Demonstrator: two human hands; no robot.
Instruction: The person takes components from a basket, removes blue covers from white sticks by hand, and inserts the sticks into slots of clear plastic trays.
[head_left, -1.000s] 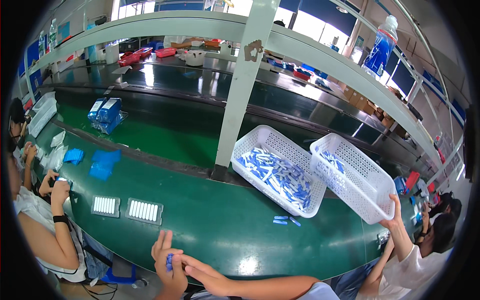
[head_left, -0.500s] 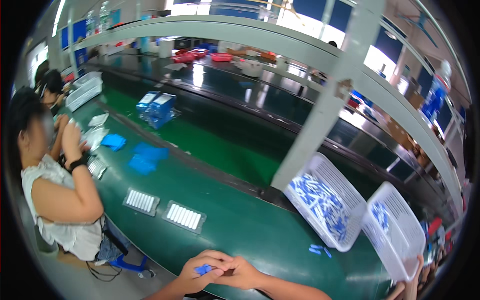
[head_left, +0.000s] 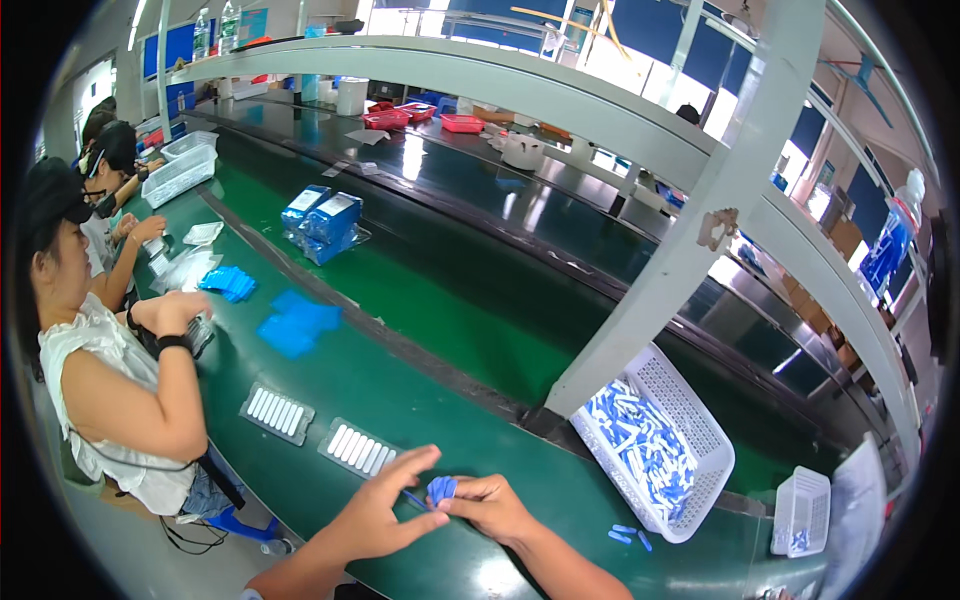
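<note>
My right hand (head_left: 492, 508) pinches a small bunch of slim blue plastic pieces (head_left: 440, 489) over the near edge of the green table. Beside it, my left hand (head_left: 385, 510) is open, thumb and fingers spread around the bunch; one thin blue piece sticks out between the hands. Just beyond my left hand lies a clear tray (head_left: 358, 447) with a row of white sticks, partly covered by my fingers. A second such tray (head_left: 278, 412) lies to its left. Several loose blue pieces (head_left: 625, 535) rest to the right of my right hand.
A white basket (head_left: 718, 420) full of blue-and-white pieces stands by a grey post (head_left: 690, 230). A smaller basket (head_left: 803, 500) is at far right, near a blurred white shape. Blue sheets (head_left: 300, 322) and blue packs (head_left: 325, 222) lie farther off. A co-worker (head_left: 130, 390) sits at left.
My hands have drawn apart: the left has opened, leaving the blue pieces in the right. The large basket held by another person's hand at right has left its place, uncovering a smaller one.
</note>
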